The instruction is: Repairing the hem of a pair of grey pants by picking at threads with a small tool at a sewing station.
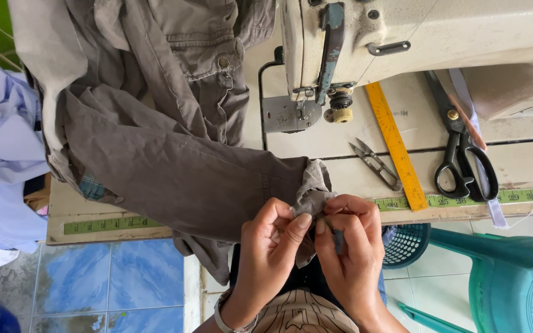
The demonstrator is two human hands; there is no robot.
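A: State of the hands?
B: Left hand (269, 246) and right hand (350, 243), fingertips together, pinch the grey-brown garment (174, 160) hem between them.
A: Surroundings?
B: Thread snips (375, 164) and the sewing machine (365, 43) lie beyond the right hand.

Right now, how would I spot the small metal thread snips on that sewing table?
Start at the cream sewing machine on the pale table. Just right of its needle, a yellow ruler slants down the tabletop; the small grey metal thread snips lie against its left side. Unlike the big black-handled scissors further right, they have no finger loops.
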